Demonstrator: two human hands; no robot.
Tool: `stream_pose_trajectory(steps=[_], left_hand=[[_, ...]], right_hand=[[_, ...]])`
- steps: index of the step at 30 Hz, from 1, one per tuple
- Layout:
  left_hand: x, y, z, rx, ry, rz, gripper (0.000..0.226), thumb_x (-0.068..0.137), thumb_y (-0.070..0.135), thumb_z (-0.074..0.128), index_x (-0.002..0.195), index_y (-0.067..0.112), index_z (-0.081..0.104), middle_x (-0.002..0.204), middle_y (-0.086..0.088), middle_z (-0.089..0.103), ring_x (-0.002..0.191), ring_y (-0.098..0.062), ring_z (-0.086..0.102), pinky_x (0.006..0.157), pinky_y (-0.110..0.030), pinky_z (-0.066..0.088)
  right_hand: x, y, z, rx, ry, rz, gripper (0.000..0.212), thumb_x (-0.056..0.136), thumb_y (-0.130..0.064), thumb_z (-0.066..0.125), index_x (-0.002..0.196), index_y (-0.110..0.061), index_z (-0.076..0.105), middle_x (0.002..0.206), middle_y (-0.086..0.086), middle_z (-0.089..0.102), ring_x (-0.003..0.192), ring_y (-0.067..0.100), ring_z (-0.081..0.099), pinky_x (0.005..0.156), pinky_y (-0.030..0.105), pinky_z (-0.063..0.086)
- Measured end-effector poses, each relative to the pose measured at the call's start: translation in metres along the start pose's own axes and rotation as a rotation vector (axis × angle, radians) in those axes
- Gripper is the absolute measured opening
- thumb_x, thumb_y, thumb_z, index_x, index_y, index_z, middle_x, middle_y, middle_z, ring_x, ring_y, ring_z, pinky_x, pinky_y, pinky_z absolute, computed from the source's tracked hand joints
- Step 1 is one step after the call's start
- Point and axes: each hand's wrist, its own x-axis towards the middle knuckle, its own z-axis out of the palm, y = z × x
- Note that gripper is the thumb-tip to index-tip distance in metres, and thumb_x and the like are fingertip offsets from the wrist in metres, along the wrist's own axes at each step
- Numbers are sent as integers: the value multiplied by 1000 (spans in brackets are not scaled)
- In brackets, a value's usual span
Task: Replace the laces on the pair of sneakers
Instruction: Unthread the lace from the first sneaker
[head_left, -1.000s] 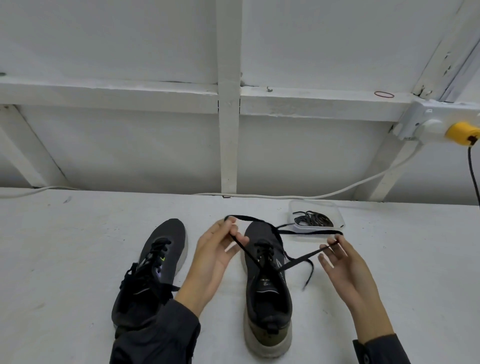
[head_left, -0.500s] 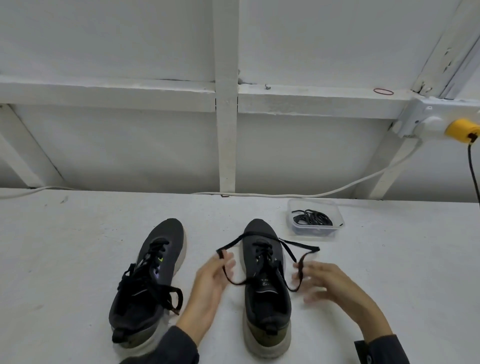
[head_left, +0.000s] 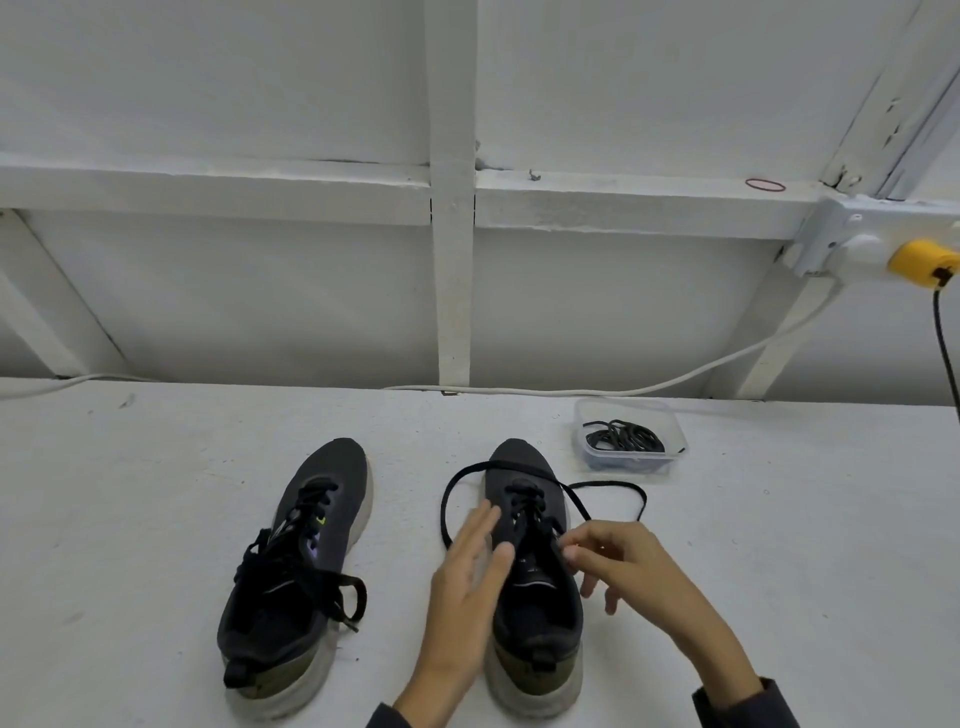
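The left hand (head_left: 467, 587) is hovering flat with straight, spread fingers, blurred, over the near left side of a dark grey mesh sneaker with a pale sole (head_left: 524, 467). The right hand (head_left: 628, 566) is curling thumb and forefinger together at the black flat lace (head_left: 447, 499) by the tongue, though blur is hiding whether they are truly pinching it. The lace's loops are lying round the toe, one end hidden behind the right hand. A second dark grey sneaker (head_left: 311, 545) is sitting to the left on the white table (head_left: 156, 493), and a clear plastic tub (head_left: 678, 441) is holding a coil of black laces (head_left: 623, 439) beyond.
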Motion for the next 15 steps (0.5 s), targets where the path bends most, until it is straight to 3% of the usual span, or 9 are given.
stream_pose_trajectory(steps=[3,7,11,15], left_hand=[[1,1,10,64,-88,22,47,99,31,51,145,30,40,152,20,35,141,7,26,118,-18,21],[1,-4,17,70,-70,28,43,100,33,48,141,39,36,147,26,36,138,12,26,113,-9,22],[2,-9,17,56,-74,43,44,97,38,47,139,40,35,146,28,36,137,15,27,114,-11,21],[4,-13,16,57,-93,64,41,99,33,47,139,37,41,146,26,39,136,15,29,112,-9,23]], right_hand=[[6,1,8,-9,73,-55,17,91,-12,65,91,-24,77,78,-1,73,63,14,65,50,26,48],[7,2,5,-7,93,-97,17,88,-13,70,79,-27,78,79,-5,74,68,12,68,53,24,49],[11,3,6,-30,55,-109,19,88,-14,67,73,-25,72,76,-5,72,69,11,65,56,22,48],[22,6,13,-119,203,-133,14,89,-20,59,78,-27,58,69,-4,67,60,12,65,57,27,46]])
